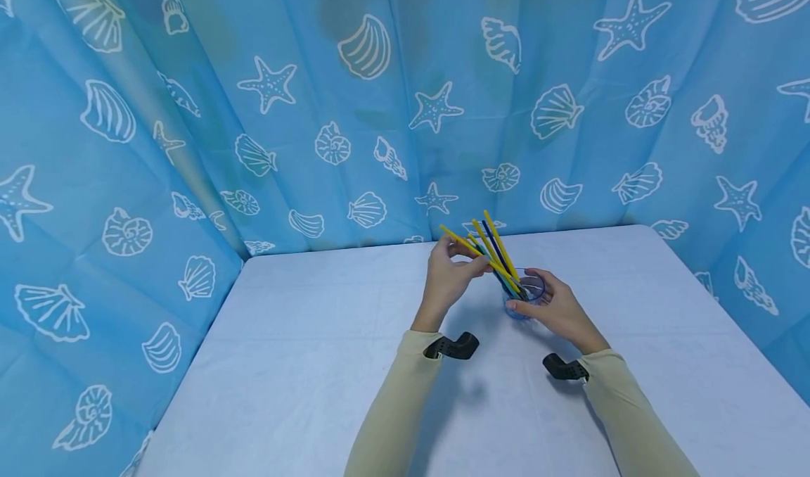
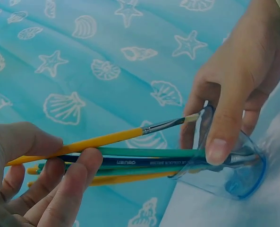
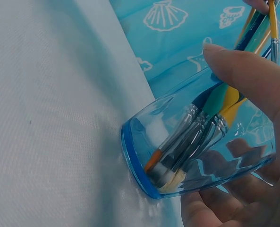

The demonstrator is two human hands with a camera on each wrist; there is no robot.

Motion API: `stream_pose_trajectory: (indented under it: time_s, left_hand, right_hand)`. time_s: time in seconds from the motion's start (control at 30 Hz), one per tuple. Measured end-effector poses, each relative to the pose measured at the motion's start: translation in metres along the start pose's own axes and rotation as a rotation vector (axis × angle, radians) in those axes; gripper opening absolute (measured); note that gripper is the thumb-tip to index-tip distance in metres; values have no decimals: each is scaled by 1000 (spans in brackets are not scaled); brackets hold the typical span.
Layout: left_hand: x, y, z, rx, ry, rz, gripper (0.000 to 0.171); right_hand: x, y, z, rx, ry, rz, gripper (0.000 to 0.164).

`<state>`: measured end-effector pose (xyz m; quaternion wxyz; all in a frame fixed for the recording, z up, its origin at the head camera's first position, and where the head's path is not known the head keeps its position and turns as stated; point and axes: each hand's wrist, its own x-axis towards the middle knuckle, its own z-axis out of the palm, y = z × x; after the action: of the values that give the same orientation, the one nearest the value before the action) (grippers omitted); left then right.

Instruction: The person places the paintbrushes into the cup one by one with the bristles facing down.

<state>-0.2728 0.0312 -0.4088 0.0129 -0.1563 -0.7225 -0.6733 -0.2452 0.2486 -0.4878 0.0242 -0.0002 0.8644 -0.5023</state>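
Observation:
My left hand (image 1: 445,274) pinches a yellow paintbrush (image 2: 116,138) between thumb and fingers, its bristle tip at the rim of a clear blue-tinted cup (image 3: 140,165). The right hand (image 1: 560,308) grips that cup from the side, thumb on the near wall and fingers round the far one. Several more paintbrushes stand bristles down in the cup, among them a teal brush (image 2: 130,152) and a navy brush (image 2: 116,161). Their handles lean toward the left hand and pass close by its fingers. Whether the cup's base touches the table cannot be told.
A white cloth covers the table (image 1: 304,336). Behind it and at both sides hangs a blue curtain (image 1: 392,111) with white shells and starfish. A black wrist mount (image 1: 458,347) sticks out from the left sleeve, and another black mount (image 1: 563,368) from the right.

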Motion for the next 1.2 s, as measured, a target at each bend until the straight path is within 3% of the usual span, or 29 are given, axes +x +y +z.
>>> stream_pose_trajectory:
  time_s: [0.43, 0.63, 1.2]
  left_hand:
    - [0, 0, 10, 164, -13, 25, 38]
    - [1, -2, 11, 179, -10, 19, 29]
    - [-5, -1, 3, 244, -17, 39, 31]
  right_hand:
    - [0, 0, 0, -12, -4, 8, 98]
    - [1, 1, 0, -6, -7, -6, 98]
    - [0, 0, 0, -6, -2, 1, 95]
